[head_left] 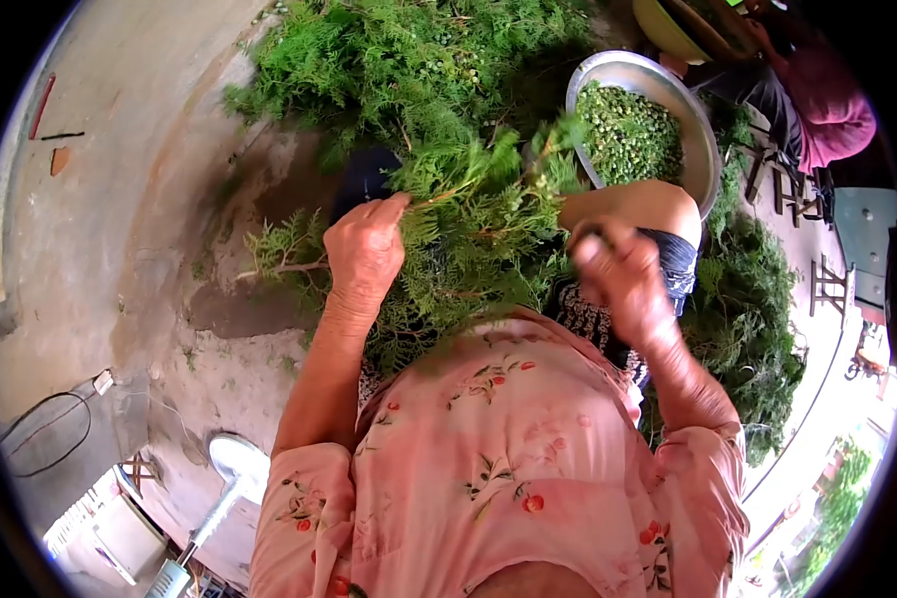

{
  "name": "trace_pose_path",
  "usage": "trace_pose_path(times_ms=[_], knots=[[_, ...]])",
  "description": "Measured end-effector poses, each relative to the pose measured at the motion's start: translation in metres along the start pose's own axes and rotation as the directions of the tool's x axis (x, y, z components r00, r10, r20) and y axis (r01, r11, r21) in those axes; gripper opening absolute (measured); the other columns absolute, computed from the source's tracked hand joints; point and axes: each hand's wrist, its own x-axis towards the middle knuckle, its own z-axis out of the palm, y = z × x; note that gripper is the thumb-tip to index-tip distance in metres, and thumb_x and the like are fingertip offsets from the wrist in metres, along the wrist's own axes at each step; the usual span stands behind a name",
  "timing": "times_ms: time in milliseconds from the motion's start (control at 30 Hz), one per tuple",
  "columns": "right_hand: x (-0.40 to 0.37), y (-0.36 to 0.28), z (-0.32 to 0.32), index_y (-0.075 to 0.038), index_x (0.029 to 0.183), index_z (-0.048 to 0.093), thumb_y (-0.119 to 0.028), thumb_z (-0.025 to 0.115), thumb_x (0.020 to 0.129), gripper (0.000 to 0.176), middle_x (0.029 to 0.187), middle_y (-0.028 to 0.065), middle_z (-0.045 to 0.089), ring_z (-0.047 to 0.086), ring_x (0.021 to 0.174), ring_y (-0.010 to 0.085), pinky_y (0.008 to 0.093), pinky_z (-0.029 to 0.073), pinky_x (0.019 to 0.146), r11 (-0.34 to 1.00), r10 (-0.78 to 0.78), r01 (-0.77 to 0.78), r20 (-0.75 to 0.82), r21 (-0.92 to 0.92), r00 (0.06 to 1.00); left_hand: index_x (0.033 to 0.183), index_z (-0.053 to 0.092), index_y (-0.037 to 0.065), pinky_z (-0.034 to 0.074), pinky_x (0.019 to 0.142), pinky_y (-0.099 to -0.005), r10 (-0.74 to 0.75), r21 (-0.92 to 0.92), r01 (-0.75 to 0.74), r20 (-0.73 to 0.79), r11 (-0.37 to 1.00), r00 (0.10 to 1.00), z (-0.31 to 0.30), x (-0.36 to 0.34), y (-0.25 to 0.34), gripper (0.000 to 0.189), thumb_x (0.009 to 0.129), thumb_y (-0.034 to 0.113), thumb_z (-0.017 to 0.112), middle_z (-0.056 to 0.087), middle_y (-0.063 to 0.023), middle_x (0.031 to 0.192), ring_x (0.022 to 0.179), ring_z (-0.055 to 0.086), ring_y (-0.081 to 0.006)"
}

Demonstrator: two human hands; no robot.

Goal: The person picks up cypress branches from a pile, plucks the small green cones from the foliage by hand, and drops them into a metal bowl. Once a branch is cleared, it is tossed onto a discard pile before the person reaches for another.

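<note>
My left hand (367, 249) is closed on a leafy evergreen branch (463, 194), which points away to the right with its feathery sprays. More cut sprays (448, 269) lie over my lap, under and beside this hand. My right hand (623, 279) is above my right knee, apart from the branch. Its fingers are curled in and blurred by motion, so any contents are hidden. Beyond that knee stands a wide metal basin (705, 149) holding many small green cones (628, 130).
A large heap of evergreen branches (399, 60) lies ahead, and another pile (752, 329) is at the right. A person in a dark pink top (837, 100) sits at the upper right beside a yellowish basin (663, 30). A white fan (239, 463) stands at the lower left.
</note>
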Motion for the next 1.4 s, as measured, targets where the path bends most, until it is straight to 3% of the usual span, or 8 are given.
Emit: trace_pose_path(times_ms=[267, 467, 533, 567, 633, 933, 1167, 1400], knots=[[0.139, 0.087, -0.177, 0.008, 0.108, 0.041, -0.001, 0.043, 0.086, 0.024, 0.106, 0.0232, 0.046, 0.052, 0.089, 0.0342, 0.0442, 0.05, 0.079, 0.334, 0.137, 0.343, -0.405, 0.878, 0.904, 0.086, 0.059, 0.008, 0.044, 0.051, -0.0359, -0.331, 0.116, 0.314, 0.181, 0.942, 0.926, -0.008, -0.012, -0.007, 0.021, 0.073, 0.023, 0.067, 0.058, -0.0098, 0.064, 0.058, 0.058, -0.0289], [0.173, 0.115, -0.251, 0.012, 0.112, 0.039, -0.005, 0.043, 0.088, 0.03, 0.122, 0.0254, 0.036, 0.048, 0.101, 0.0369, 0.0431, 0.05, 0.082, 0.342, 0.254, 0.474, -0.565, 0.811, 0.785, 0.09, 0.057, 0.005, 0.046, 0.056, -0.0371, -0.363, -0.153, 0.364, 0.039, 0.919, 0.931, 0.001, -0.018, -0.016, 0.028, 0.075, 0.027, 0.066, 0.06, -0.0125, 0.065, 0.06, 0.06, -0.0301], [0.185, 0.152, -0.284, 0.012, 0.112, 0.04, -0.005, 0.043, 0.088, 0.029, 0.119, 0.0234, 0.04, 0.048, 0.101, 0.0324, 0.0382, 0.05, 0.082, 0.925, 0.047, 0.268, -0.78, 0.269, 0.624, 0.092, 0.057, 0.004, 0.046, 0.056, -0.0352, -0.371, -0.214, 0.372, 0.046, 0.903, 0.928, 0.003, -0.021, -0.021, 0.028, 0.078, 0.026, 0.065, 0.061, -0.0126, 0.066, 0.061, 0.06, -0.0292], [0.16, 0.096, -0.242, 0.01, 0.11, 0.044, -0.006, 0.044, 0.088, 0.028, 0.11, 0.0202, 0.049, 0.049, 0.1, 0.0268, 0.0344, 0.05, 0.08, 0.464, 0.371, 0.593, -0.752, 0.658, 0.544, 0.093, 0.057, 0.004, 0.046, 0.055, -0.0346, -0.384, -0.268, 0.38, 0.04, 0.885, 0.923, 0.0, -0.019, -0.018, 0.027, 0.078, 0.025, 0.065, 0.061, -0.0122, 0.066, 0.06, 0.06, -0.0287], [0.165, 0.108, -0.246, 0.009, 0.109, 0.046, -0.007, 0.046, 0.088, 0.027, 0.105, 0.0189, 0.052, 0.051, 0.098, 0.0259, 0.034, 0.051, 0.079, 0.609, 0.237, 0.497, -0.739, 0.619, 0.631, 0.091, 0.055, -0.002, 0.041, 0.056, -0.0219, -0.422, -0.28, 0.428, 0.084, 0.86, 0.903, -0.008, -0.018, -0.014, 0.02, 0.082, 0.014, 0.063, 0.059, -0.0029, 0.072, 0.062, 0.047, -0.0068], [0.104, -0.008, -0.021, -0.004, 0.104, 0.059, -0.007, 0.057, 0.082, 0.023, 0.092, 0.0095, 0.063, 0.061, 0.082, 0.019, 0.0293, 0.05, 0.078, 0.944, -0.289, 0.302, -0.107, 0.133, 0.951, 0.092, 0.053, 0.003, 0.046, 0.052, -0.0319, -0.327, -0.29, 0.303, -0.035, 0.908, 0.944, -0.003, -0.023, -0.005, 0.021, 0.081, 0.018, 0.062, 0.062, -0.0115, 0.071, 0.057, 0.06, -0.0262], [0.157, 0.04, 0.068, -0.002, 0.097, 0.061, -0.018, 0.058, 0.081, 0.023, 0.092, 0.0161, 0.061, 0.057, 0.091, 0.031, 0.0384, 0.045, 0.08, 0.507, -0.599, 0.724, 0.413, -0.468, 0.686, 0.111, 0.047, 0.004, 0.049, 0.057, -0.0309, -0.299, -0.335, 0.239, -0.14, 0.911, 0.944, 0.0, -0.024, -0.001, 0.035, 0.081, 0.016, 0.062, 0.064, -0.0124, 0.078, 0.067, 0.064, -0.0233], [0.154, 0.032, 0.064, 0.001, 0.084, 0.053, -0.016, 0.057, 0.081, 0.017, 0.082, 0.02, 0.055, 0.052, 0.081, 0.0384, 0.0435, 0.041, 0.067, 0.622, -0.586, 0.674, 0.334, -0.399, 0.738, 0.115, 0.045, 0.004, 0.045, 0.072, -0.0244, -0.572, -0.312, 0.547, 0.014, 0.777, 0.82, -0.021, -0.015, 0.023, 0.036, 0.082, 0.002, 0.058, 0.057, -0.0089, 0.101, 0.082, 0.054, -0.014]])
